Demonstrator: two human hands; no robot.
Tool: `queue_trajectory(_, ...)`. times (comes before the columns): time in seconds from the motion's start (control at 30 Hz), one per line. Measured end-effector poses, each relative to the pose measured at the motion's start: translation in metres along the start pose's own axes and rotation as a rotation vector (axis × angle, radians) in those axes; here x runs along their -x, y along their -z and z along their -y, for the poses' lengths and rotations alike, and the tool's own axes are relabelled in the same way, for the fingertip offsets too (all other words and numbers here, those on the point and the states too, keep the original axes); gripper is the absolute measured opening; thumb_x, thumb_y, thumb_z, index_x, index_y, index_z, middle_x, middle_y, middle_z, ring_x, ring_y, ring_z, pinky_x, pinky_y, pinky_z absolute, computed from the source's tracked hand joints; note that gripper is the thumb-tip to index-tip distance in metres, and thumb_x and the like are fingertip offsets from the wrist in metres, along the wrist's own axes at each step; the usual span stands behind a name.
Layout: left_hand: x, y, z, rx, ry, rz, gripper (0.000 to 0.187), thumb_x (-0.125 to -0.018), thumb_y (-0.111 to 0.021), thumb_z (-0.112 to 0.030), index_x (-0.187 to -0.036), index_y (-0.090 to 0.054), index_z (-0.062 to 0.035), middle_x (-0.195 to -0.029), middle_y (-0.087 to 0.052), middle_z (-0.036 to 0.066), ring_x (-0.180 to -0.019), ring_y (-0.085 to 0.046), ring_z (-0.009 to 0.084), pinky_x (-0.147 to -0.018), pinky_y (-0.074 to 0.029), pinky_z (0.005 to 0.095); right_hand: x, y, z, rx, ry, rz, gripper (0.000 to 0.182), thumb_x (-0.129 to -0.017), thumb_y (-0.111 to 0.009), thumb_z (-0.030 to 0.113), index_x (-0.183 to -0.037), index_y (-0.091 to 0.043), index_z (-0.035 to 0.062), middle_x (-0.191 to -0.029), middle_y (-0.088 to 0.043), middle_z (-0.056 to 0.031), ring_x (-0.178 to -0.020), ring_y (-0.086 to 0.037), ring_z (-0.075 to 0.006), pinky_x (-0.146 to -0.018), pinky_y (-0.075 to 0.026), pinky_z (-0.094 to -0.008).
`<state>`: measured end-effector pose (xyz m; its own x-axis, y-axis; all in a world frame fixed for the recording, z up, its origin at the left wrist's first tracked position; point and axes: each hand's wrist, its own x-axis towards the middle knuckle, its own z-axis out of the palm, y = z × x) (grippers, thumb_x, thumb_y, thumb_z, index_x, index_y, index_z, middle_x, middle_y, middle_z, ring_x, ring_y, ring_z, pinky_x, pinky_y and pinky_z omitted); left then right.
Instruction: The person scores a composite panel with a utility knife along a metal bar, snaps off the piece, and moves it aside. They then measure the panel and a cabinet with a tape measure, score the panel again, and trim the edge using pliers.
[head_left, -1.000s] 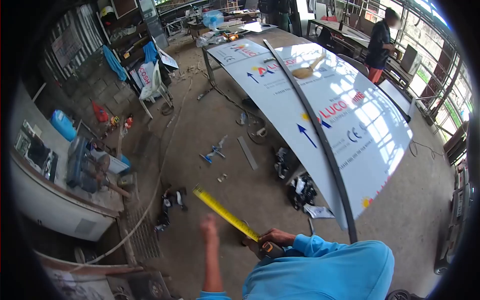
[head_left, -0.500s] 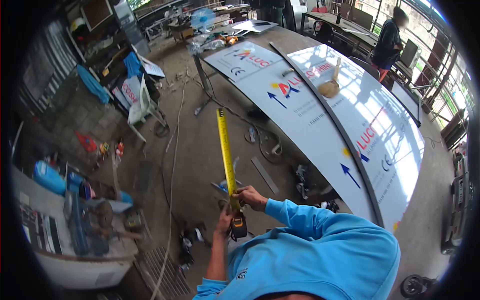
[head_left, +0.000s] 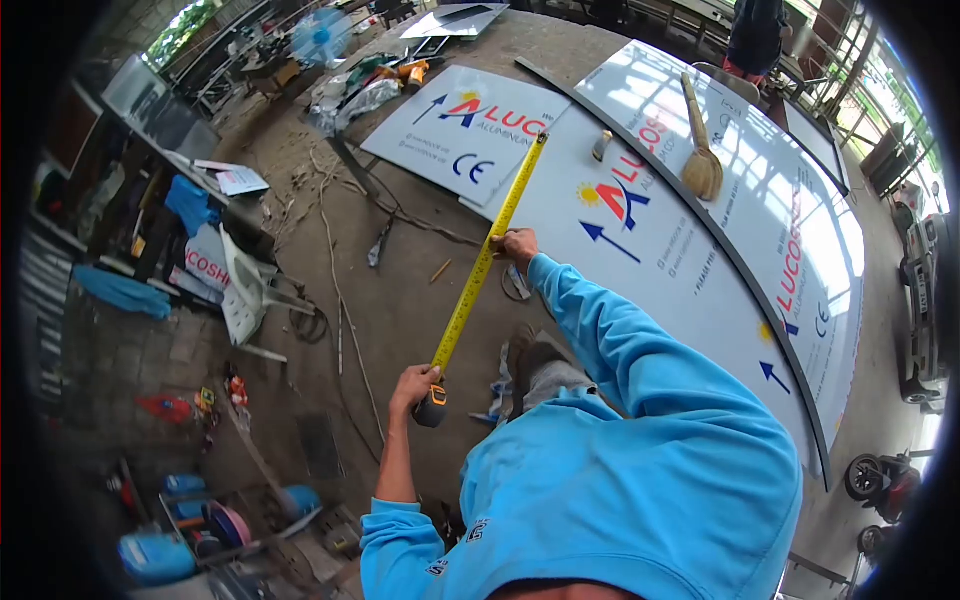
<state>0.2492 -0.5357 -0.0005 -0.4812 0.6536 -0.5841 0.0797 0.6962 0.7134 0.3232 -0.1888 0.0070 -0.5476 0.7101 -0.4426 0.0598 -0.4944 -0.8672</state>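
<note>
A yellow tape measure blade (head_left: 468, 300) stretches diagonally from its black and orange case up to the white printed panel (head_left: 560, 240). My left hand (head_left: 413, 388) is closed round the case end, low in the middle of the view. Further up, at the panel's near edge, my right hand (head_left: 515, 246) pinches the blade. The blade's tip lies over the panel, near the red lettering. A long dark metal bar (head_left: 690, 228) crosses the panel, with a brush with a wooden handle (head_left: 703, 170) beside it.
A white plastic chair (head_left: 245, 290) stands at the left, near blue cloths. Cables (head_left: 335, 270) run over the floor. A blue fan (head_left: 320, 38) is at the back. A person (head_left: 757, 40) stands beyond the panel, and a motorcycle (head_left: 880, 478) is at the right.
My view has turned and moved nearer the panel. More blade shows between my hands; my right hand has moved up along it, away from the case. The blade's tip now overlaps the panel.
</note>
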Motion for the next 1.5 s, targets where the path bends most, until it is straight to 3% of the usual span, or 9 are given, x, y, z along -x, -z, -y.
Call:
queue_trajectory(0.3,-0.222,0.064,-0.122,-0.364,-0.057,0.000,0.033,-0.084,-0.051,-0.036,-0.089,-0.065,-0.0068,-0.084,-0.063,0.020,-0.084,-0.060,0.0365,-0.073,-0.046,0.0428,-0.230,0.006,0.077,-0.075,-0.105,-0.158,0.016,-0.079,-0.062,0.003,-0.088,-0.060,-0.0108,-0.088,-0.063,-0.0193,-0.073,-0.066,-0.0287,-0.058,-0.059,-0.0350)
queue_trajectory(0.47,-0.274,0.085,-0.189,-0.473,-0.108,-0.023,0.034,-0.085,-0.049,-0.036,-0.087,-0.065,-0.0057,-0.084,-0.064,0.019,-0.084,-0.060,0.0362,-0.074,-0.047,0.0423,-0.317,0.014,0.099,-0.031,-0.081,-0.181,0.021,-0.079,-0.062,0.002,-0.095,-0.058,-0.0114,-0.094,-0.063,-0.0194,-0.073,-0.066,-0.0284,-0.059,-0.059,-0.0351)
queue_trajectory(0.53,-0.296,0.090,-0.177,-0.607,-0.325,0.013,0.033,-0.084,-0.050,-0.034,-0.088,-0.066,-0.0058,-0.083,-0.064,0.018,-0.082,-0.061,0.0351,-0.073,-0.048,0.0409,-0.345,0.027,0.089,0.143,-0.051,-0.138,0.021,-0.080,-0.062,0.004,-0.097,-0.059,-0.0087,-0.093,-0.064,-0.0173,-0.075,-0.066,-0.0285,-0.063,-0.059,-0.0334)
queue_trajectory(0.63,-0.296,0.095,-0.203,-0.392,0.009,0.076,0.032,-0.083,-0.051,-0.033,-0.087,-0.067,-0.0059,-0.082,-0.064,0.018,-0.080,-0.062,0.0336,-0.072,-0.048,0.0399,-0.310,0.009,0.119,0.041,-0.122,-0.233,0.023,-0.082,-0.061,0.008,-0.095,-0.059,-0.0103,-0.089,-0.064,-0.0169,-0.073,-0.066,-0.0260,-0.060,-0.059,-0.0324)
queue_trajectory(0.8,-0.289,0.098,-0.163,-0.299,0.051,0.094,0.032,-0.083,-0.052,-0.033,-0.084,-0.067,-0.0047,-0.081,-0.064,0.018,-0.080,-0.062,0.0327,-0.071,-0.048,0.0401,-0.280,0.047,0.114,0.215,-0.099,-0.250,0.027,-0.084,-0.060,0.019,-0.091,-0.059,-0.0072,-0.076,-0.062,-0.0119,-0.062,-0.062,-0.0212,-0.058,-0.055,-0.0309)
queue_trajectory(0.97,-0.289,0.090,-0.160,-0.319,-0.019,0.094,0.032,-0.082,-0.052,-0.032,-0.084,-0.066,-0.0038,-0.082,-0.064,0.018,-0.081,-0.062,0.0336,-0.072,-0.048,0.0411,-0.280,0.069,0.102,0.196,-0.086,-0.154,0.021,-0.084,-0.059,0.016,-0.084,-0.060,-0.0041,-0.071,-0.061,-0.0113,-0.057,-0.061,-0.0200,-0.053,-0.054,-0.0306)
queue_trajectory(1.03,-0.314,0.081,-0.186,-0.364,-0.081,0.089,0.032,-0.082,-0.052,-0.032,-0.085,-0.066,-0.0039,-0.083,-0.064,0.019,-0.082,-0.062,0.0344,-0.072,-0.048,0.0417,-0.282,0.063,0.102,0.168,-0.059,-0.286,0.018,-0.082,-0.059,0.011,-0.082,-0.059,-0.0078,-0.070,-0.062,-0.0154,-0.053,-0.062,-0.0236,-0.045,-0.053,-0.0325)
queue_trajectory(1.23,-0.319,0.078,-0.210,-0.354,0.001,0.062,0.030,-0.082,-0.052,-0.033,-0.087,-0.067,-0.0066,-0.084,-0.064,0.019,-0.083,-0.061,0.0366,-0.073,-0.047,0.0436,-0.267,0.053,0.116,0.162,-0.074,-0.282,0.023,-0.080,-0.061,0.012,-0.089,-0.060,-0.0098,-0.072,-0.062,-0.0155,-0.053,-0.061,-0.0225,-0.047,-0.053,-0.0306)
queue_trajectory(1.5,-0.311,0.094,-0.172,-0.377,-0.008,0.037,0.028,-0.084,-0.051,-0.030,-0.092,-0.064,-0.0061,-0.082,-0.063,0.019,-0.081,-0.060,0.0363,-0.070,-0.046,0.0432,-0.279,0.063,0.106,0.186,-0.071,-0.257,0.023,-0.081,-0.061,0.013,-0.088,-0.060,-0.0083,-0.073,-0.062,-0.0156,-0.057,-0.062,-0.0231,-0.049,-0.054,-0.0315)
